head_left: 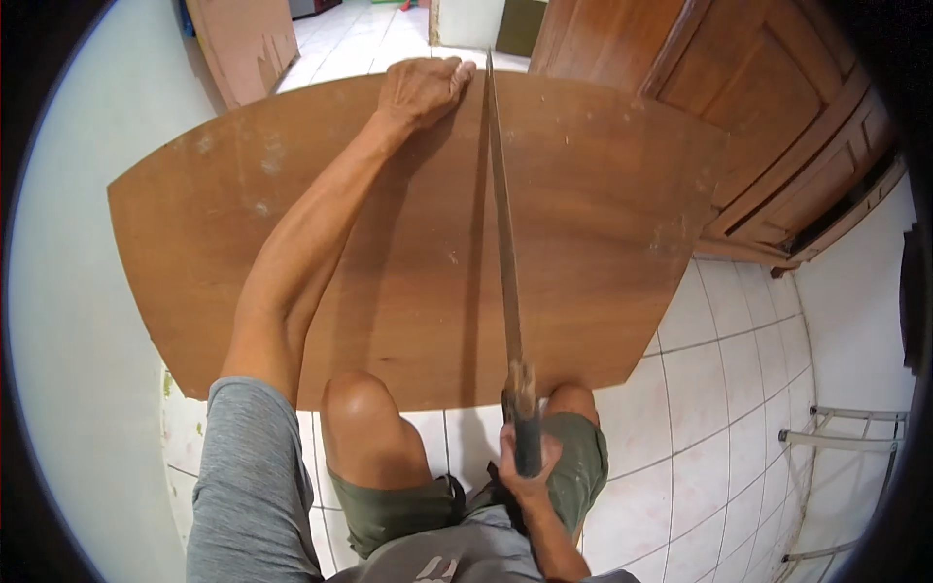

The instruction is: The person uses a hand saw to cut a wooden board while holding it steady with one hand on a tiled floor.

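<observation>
- Wrapping the saw handle (527,437), your right grip (534,482) points its blade (506,233) to twelve o'clock.
- Your left grip (422,92), nearer the tip (491,63), clasps the board's (593,214) edge.

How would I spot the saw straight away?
Find the broad brown board filling the middle. Running up over it in view is the saw, its dark grip in the right hand. Unlike the board, it has a long, slim blade narrowing to a far tip.

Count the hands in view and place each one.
2: the left hand at the far edge of the wooden board, the right hand around the saw handle.
</observation>
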Available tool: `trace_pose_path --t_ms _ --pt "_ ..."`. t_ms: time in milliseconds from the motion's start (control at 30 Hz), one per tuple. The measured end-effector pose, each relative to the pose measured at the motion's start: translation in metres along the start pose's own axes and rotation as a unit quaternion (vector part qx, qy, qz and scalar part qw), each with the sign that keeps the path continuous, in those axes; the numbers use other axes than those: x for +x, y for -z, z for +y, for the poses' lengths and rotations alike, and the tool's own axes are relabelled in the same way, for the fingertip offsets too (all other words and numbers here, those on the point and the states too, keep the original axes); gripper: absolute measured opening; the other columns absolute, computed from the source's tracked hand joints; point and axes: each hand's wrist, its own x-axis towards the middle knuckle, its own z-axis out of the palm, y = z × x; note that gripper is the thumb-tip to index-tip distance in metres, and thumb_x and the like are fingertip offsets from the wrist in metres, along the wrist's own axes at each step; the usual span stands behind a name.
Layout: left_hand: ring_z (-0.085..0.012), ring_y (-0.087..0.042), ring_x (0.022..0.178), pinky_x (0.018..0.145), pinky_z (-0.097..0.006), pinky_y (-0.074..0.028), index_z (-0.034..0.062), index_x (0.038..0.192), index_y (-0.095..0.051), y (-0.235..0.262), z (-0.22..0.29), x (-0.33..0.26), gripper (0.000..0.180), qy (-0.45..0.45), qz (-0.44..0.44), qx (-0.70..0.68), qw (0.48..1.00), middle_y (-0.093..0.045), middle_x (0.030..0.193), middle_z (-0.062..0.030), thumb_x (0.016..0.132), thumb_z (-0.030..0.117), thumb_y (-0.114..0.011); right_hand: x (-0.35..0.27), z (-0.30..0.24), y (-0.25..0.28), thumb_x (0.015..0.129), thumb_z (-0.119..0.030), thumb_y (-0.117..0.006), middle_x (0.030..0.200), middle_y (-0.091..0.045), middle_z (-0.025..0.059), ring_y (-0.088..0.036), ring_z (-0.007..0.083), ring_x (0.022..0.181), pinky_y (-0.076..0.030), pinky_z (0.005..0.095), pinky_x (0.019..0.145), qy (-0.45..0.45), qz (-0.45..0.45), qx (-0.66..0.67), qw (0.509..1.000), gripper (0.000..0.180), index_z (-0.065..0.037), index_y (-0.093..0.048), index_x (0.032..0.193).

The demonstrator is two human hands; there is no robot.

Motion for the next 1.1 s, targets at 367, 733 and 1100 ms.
trace_pose_path --t_ms 367,733,1100 --pt "-0.0349 -0.064 0.073 0.067 -0.043 -0.05 0.0151 0.095 -0.067 0.002 -0.009 -0.011 0.046 0.018 -0.017 0.025 0.999 -0.066 0.078 -0.0152 0.099 0.045 -0.032 0.051 -0.007 -0.025 0.081 -0.007 -0.066 0.056 -0.056 0.0079 -0.057 0.0137 0.049 -0.043 0.0289 0.048 -0.054 0.041 0.097 0.993 0.009 0.0 -0.063 0.077" --pt "-0.0341 -0.061 0.065 0.06 -0.045 -0.047 0.0102 0.078 -0.061 0.004 0.001 -0.006 0.048 0.015 -0.005 0.007 1.0 -0.062 0.067 -0.0136 0.098 0.045 -0.034 -0.032 -0.031 0.0 0.071 0.001 -0.063 0.061 -0.055 0.0102 -0.057 0.0187 0.051 -0.045 0.0302 0.049 0.05 -0.028 0.036 0.998 0.007 -0.002 -0.059 0.075" --pt "-0.0356 -0.062 0.066 0.061 -0.046 -0.047 0.0108 0.082 -0.063 0.01 0.008 -0.005 0.048 0.011 0.035 0.009 0.999 -0.063 0.068 -0.0146 0.098 0.045 -0.033 0.074 -0.026 -0.011 0.08 -0.007 -0.068 0.062 -0.055 0.0022 -0.053 0.0101 0.056 -0.042 0.0286 0.052 -0.101 0.095 0.181 0.974 0.01 -0.001 -0.061 0.082"
